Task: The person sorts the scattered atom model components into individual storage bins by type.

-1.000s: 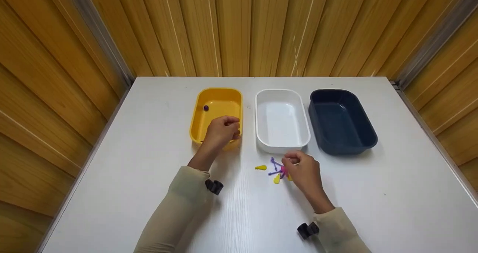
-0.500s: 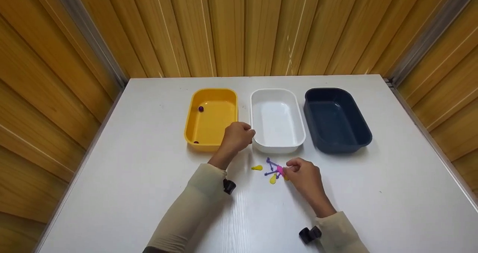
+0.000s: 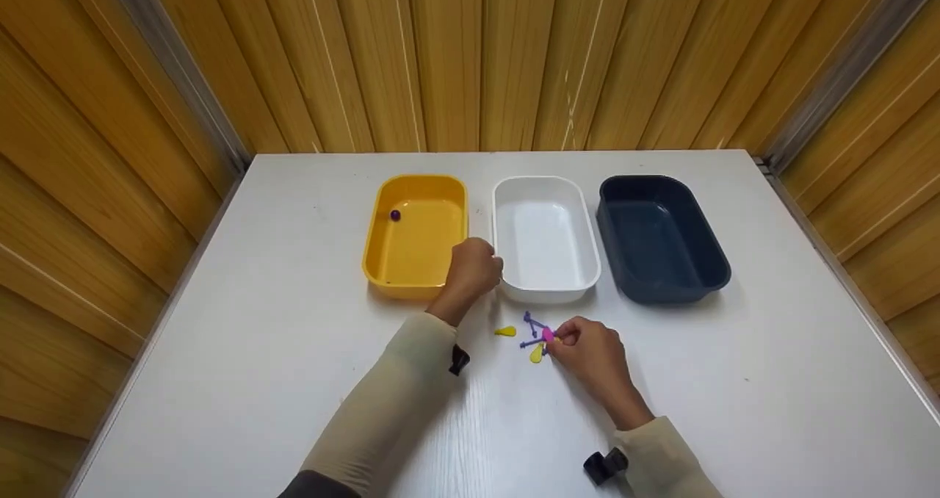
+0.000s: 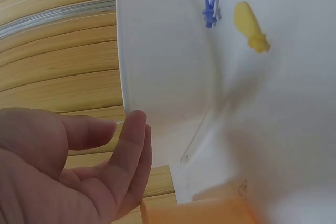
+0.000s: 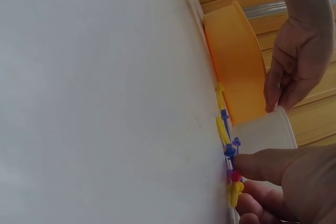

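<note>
My left hand (image 3: 474, 266) hangs over the left rim of the white bin (image 3: 547, 292). Its fingers are loosely bent; the left wrist view shows a gap between thumb and fingertips (image 4: 136, 124), with nothing between them. On the table before the white bin lies a small cluster of plastic pieces: purple sticks (image 3: 534, 344), a pink piece (image 3: 548, 334) and a yellow drop-shaped piece (image 3: 537, 353). My right hand (image 3: 595, 351) pinches at the pink piece, thumb on one side and fingers on the other, partly covering another yellow piece (image 5: 234, 193).
A yellow bin (image 3: 415, 291) stands left of the white one, with a dark purple bead (image 3: 395, 215) inside. The dark blue bin (image 3: 664, 292) is on the right. One separate yellow piece (image 3: 506, 331) lies left of the cluster. Wooden panels (image 3: 440, 57) rise behind the table.
My left hand has moved right from over the yellow bin to the white bin's left rim. My right fingertips have come down onto the pink piece. The view has shifted slightly.
</note>
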Motion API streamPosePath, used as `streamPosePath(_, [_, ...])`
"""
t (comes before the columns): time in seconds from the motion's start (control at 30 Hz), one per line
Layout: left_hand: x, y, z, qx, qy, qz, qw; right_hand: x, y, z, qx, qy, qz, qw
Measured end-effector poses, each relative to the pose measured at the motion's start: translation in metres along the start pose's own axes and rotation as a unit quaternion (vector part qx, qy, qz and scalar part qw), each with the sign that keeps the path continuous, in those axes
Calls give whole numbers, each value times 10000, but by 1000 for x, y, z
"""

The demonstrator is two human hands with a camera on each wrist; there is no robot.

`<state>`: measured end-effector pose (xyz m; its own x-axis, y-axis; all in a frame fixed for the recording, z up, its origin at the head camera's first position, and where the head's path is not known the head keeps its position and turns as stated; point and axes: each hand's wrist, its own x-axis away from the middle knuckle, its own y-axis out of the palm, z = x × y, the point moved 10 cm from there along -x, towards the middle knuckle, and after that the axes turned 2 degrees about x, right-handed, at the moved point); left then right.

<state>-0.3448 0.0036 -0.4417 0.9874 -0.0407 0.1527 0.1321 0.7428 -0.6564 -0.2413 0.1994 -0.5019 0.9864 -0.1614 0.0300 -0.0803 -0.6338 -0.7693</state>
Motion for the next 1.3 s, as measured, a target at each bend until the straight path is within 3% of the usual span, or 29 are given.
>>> streamPosePath(0.17, [-2,1,0,-160,76,161,9997,0,2,0,65,39,-5,10000])
streamPosePath(0.57, [-4,4,-4,151,-158,86,9997,-7,2,-2,175,-17,18,9998])
streamPosePath(0.77, [-3,4,-5,156,-230,50,9996,-8,-1,-1,-32,-4,74,10000])
streamPosePath(1.03, [-3,4,-3,-61,-227,74,9997,-7,-14,-6,-387,-264,571,9973])
streamPosePath(1.13, [-2,6,-5,168,-439,-66,9989,-7,-14,-5,-530,-173,555,9969])
streamPosePath(1.3, [-3,5,-5,176,-435,-72,9989,-8,-13,-3,-664,-86,493,9965])
